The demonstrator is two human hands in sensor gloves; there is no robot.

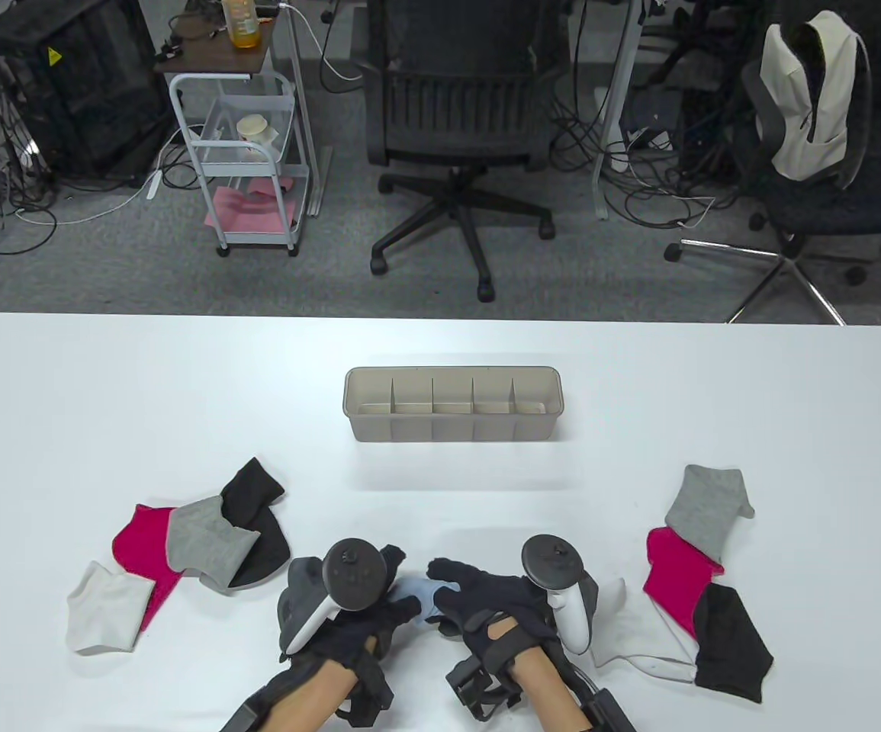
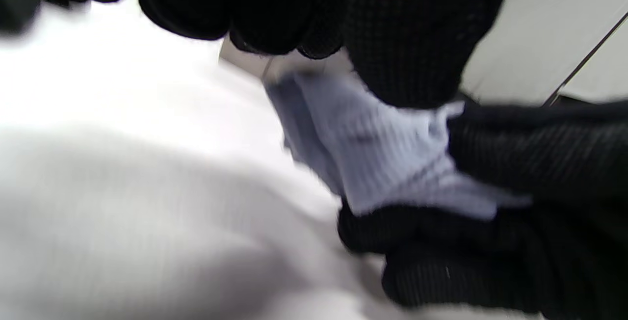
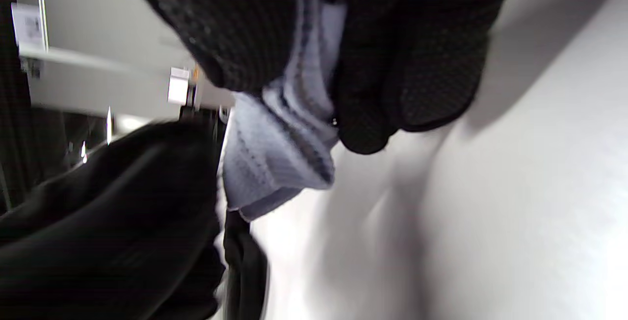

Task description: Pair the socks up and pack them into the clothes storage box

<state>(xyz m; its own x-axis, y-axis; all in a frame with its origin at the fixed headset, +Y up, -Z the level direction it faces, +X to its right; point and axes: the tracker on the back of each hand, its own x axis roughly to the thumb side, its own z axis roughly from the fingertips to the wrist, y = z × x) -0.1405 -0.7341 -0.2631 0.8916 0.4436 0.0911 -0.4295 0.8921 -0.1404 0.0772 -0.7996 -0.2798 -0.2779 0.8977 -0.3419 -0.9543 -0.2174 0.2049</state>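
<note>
**Two gloved hands grip light blue socks at the near table edge**

Both hands sit close together at the near edge of a white table (image 1: 104, 381), each in a black glove with a tracker strapped to its back. The left hand (image 1: 364, 602) reaches toward the right, and the right hand (image 1: 486, 602) reaches toward the left, so their fingertips meet over a small bundle of light blue socks (image 1: 417, 593). In the left wrist view the fingers (image 2: 392, 30) curl down over the ribbed blue fabric (image 2: 382, 153) and pinch it. In the right wrist view the right fingers (image 3: 407, 65) and thumb clamp the folded blue fabric (image 3: 279, 158) between them. Both grips are tight on the fabric. The wrist views are blurred, so it cannot be told how many socks make up the bundle.

The box (image 1: 451, 402) stands near the middle of the table, well apart from the hands. It is a long beige tray split into five compartments by dividers. No socks show inside it.

To the left of the hands lies a loose pile: a white sock (image 1: 104, 606), a pink sock (image 1: 143, 545), a grey sock (image 1: 207, 537) and a black sock (image 1: 257, 511), overlapping. To the right lies another pile: a grey sock (image 1: 707, 507), a pink sock (image 1: 676, 583), a black sock (image 1: 730, 640) and a white sock (image 1: 631, 644), which lies just beside the right hand.
</note>
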